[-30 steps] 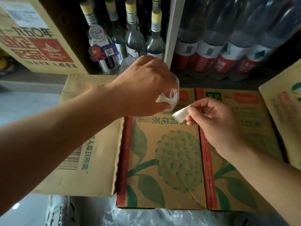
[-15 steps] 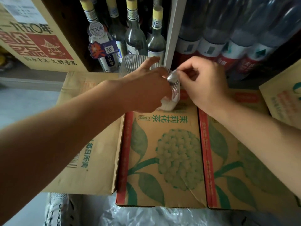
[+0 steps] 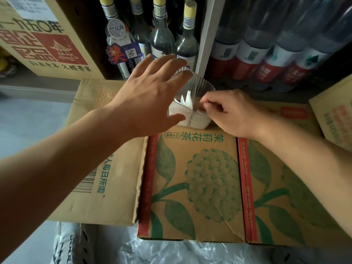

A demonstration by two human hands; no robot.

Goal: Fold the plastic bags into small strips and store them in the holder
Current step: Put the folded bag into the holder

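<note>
Nearest us, a crumpled clear plastic bag (image 3: 171,250) lies on the floor beside a pale shoe (image 3: 68,244). Above them a printed cardboard box (image 3: 200,178) with a green flower on it lies flat, its left edge over a plain cardboard box (image 3: 106,168).

At the printed box's far edge stands the holder (image 3: 198,92), a clear ribbed cup, with white folded strips (image 3: 182,105) standing upright inside it. Our left hand (image 3: 150,96) is spread wide against the holder's left side, fingers straight, gripping nothing. Our right hand (image 3: 234,115) is curled, its fingertips (image 3: 204,104) together at the holder's right rim. We cannot tell whether they pinch a strip or the rim.

Behind the holder stand glass bottles (image 3: 162,35), with red-labelled plastic bottles (image 3: 266,60) to their right and a printed carton (image 3: 38,44) far left.
</note>
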